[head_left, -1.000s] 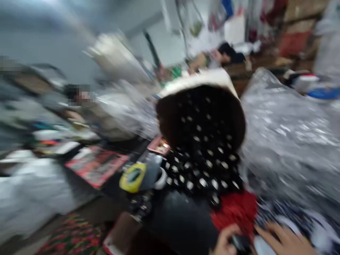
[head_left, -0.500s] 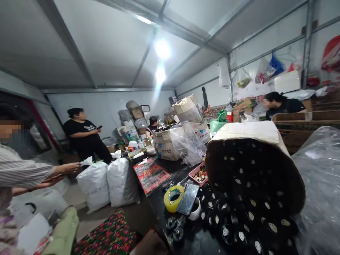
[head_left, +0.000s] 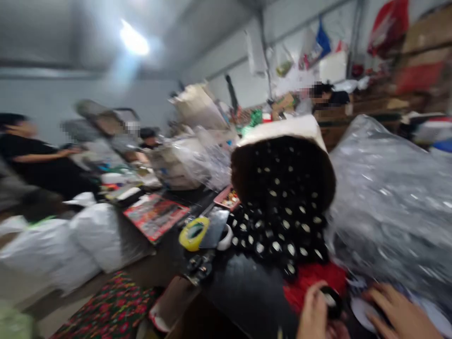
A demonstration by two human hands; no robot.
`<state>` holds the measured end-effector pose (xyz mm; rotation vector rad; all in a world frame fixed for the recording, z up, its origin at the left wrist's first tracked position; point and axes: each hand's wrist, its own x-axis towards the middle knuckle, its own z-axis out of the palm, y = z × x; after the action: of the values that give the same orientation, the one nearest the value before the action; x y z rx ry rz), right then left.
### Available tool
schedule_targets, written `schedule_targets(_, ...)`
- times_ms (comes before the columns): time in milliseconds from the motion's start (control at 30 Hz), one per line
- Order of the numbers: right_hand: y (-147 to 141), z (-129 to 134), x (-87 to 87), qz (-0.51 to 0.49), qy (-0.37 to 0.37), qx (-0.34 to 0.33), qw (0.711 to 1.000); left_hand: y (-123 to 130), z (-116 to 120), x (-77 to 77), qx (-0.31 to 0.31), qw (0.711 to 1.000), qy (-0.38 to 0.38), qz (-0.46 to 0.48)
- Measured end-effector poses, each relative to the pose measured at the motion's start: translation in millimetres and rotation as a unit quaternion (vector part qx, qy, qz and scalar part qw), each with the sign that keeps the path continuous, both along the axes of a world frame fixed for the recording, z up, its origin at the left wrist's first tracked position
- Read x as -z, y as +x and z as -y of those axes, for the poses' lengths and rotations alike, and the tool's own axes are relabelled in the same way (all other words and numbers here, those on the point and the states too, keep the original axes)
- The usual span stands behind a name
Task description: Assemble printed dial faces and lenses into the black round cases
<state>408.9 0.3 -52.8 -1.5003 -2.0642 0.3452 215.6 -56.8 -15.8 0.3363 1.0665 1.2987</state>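
At the lower right, my left hand [head_left: 314, 310] is closed around a black round piece [head_left: 331, 301] with a pale spot; blur hides its details. My right hand [head_left: 402, 313] is just right of it, its fingers spread at the edge of a white disc-like thing [head_left: 362, 310]. Whether they touch it is unclear. Behind my left hand lies red sheer material [head_left: 314, 280]. Many similar black pieces with pale spots [head_left: 277, 246] spill from the dark mouth of a tipped white container [head_left: 282, 129] onto the black table [head_left: 243, 287].
A large clear plastic bag [head_left: 391, 188] bulges on the right. A yellow tape roll [head_left: 193, 234], a phone [head_left: 214, 228], a white roll [head_left: 226, 239] and a pink tray [head_left: 228, 197] are left of the pile. White sacks [head_left: 95, 230] stand at left; two people sit farther back, another person is at left.
The view has swung right and down, smearing the picture. Both my hands have come into view at the lower right, with a black round piece in the left one.
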Motion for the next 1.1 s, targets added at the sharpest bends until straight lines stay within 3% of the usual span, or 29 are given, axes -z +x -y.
schedule_targets(100, -5, 32, -22.0, -0.014, -0.059, -0.005, 0.998, 0, 11, 7.2, 0.004, 0.996, 0.003, 0.088)
schedule_targets(167, -23, 45, -36.3, -0.057, -0.070, 0.004, 0.996, -3, 13, 6.5, 0.004, 0.992, -0.038, 0.124)
schedule_targets(267, -48, 57, -47.2, -0.122, -0.112, -0.055, 0.985, -6, 13, 2.0, -0.005, 0.981, -0.091, 0.172)
schedule_targets(467, -53, 64, -52.4, -0.198, -0.200, -0.001, 0.960, -5, 17, -6.2, 0.001, 0.972, -0.113, 0.208)
schedule_targets(567, -49, 59, -56.0, -0.225, -0.229, 0.018, 0.947, -6, 17, -4.6, 0.012, 0.978, -0.112, 0.177)
schedule_targets(700, -45, 54, -57.3, -0.349, -0.300, 0.067, 0.885, -6, 20, -1.8, 0.021, 0.988, -0.097, 0.119)
schedule_targets(833, -43, 53, -55.4, -0.382, -0.347, 0.029, 0.856, -5, 23, -1.0, 0.028, 0.992, -0.071, 0.103)
schedule_targets(900, -42, 54, -55.6, -0.386, -0.330, 0.030, 0.861, -5, 24, -1.4, 0.037, 0.992, -0.060, 0.104)
schedule_targets(1100, -44, 58, -64.9, -0.264, -0.231, 0.077, 0.933, -1, 27, -5.1, 0.074, 0.990, -0.078, 0.094)
